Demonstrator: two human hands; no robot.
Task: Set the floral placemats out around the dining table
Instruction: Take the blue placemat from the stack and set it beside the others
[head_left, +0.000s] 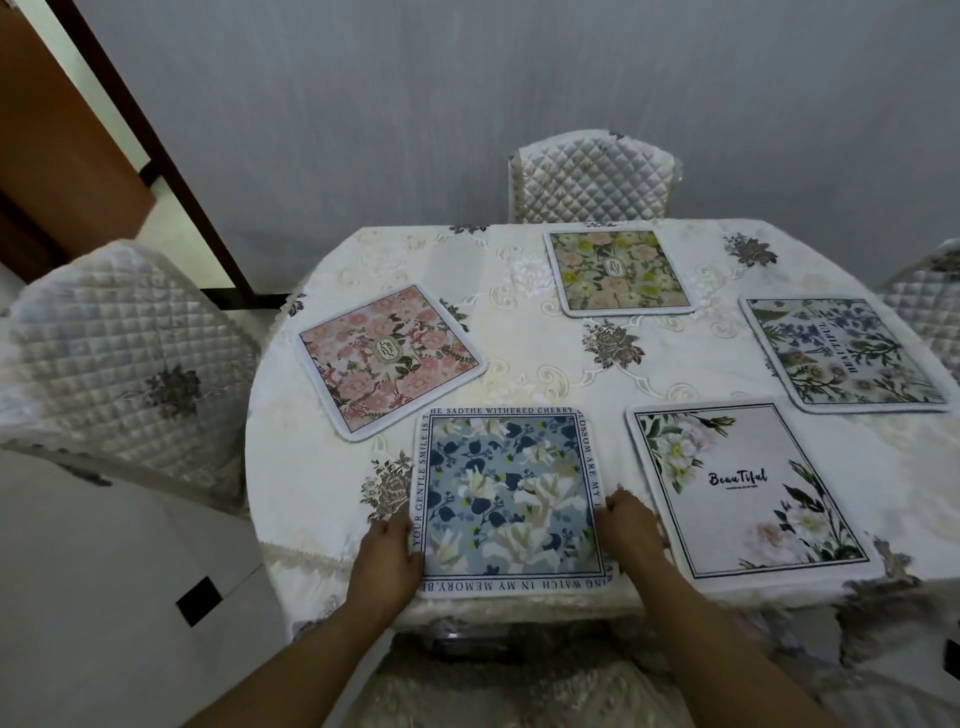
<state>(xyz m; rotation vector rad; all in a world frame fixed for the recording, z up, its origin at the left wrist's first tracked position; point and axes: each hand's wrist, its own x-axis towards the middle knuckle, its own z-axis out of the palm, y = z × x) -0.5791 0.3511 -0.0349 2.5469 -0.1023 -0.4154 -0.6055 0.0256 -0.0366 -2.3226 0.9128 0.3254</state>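
Note:
Several floral placemats lie flat on the dining table (519, 364), which wears a cream embroidered cloth. A blue-and-white placemat (506, 493) with text around its border sits at the near edge. My left hand (387, 558) grips its left side and my right hand (631, 530) grips its right side. Beside it on the right lies a white placemat (743, 488) printed "Beautiful". A pink one (387, 358) lies at the left, a green-and-peach one (618, 270) at the far side, and a leafy cream one (847, 353) at the right.
Quilted cream chairs stand around the table: one at the left (124, 353), one at the far side (592, 176), one at the right edge (924, 306). A chair seat (519, 686) is right below me. A wooden door frame (156, 150) rises at the left.

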